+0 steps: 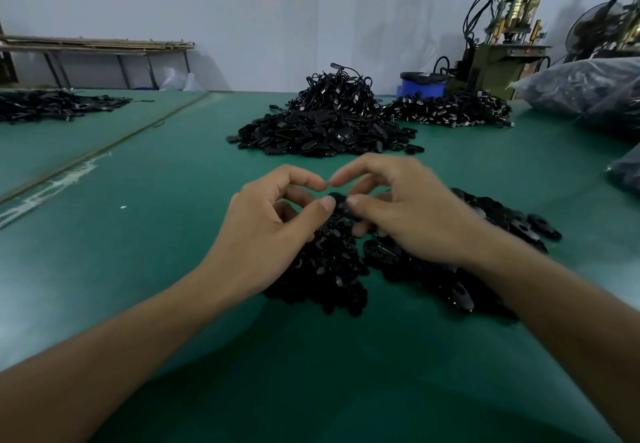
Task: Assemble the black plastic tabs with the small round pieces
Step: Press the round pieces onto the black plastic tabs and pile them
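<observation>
Through the head camera I am looking across a green table (pixel 173 235). Open mat is stretching away on my left and in front of my forearms, and a seam (pixel 104 146) is running diagonally off to the left. Ahead, a far heap of black parts (pixel 322 134) is sitting well apart from my hands, and plastic bags (pixel 588 89) are crowding the right edge.

My left hand (pixel 273 217) and right hand (pixel 412 214) are meeting above the near heaps, fingers curled and index tips almost touching. Both thumbs are pinching one small black piece (pixel 341 200) between them; I cannot tell whether it is a tab or a round piece. The small round pieces (pixel 325 269) are lying heaped beneath my left hand. The black tabs (pixel 512 224) are spreading just beside them, under my right wrist.
</observation>
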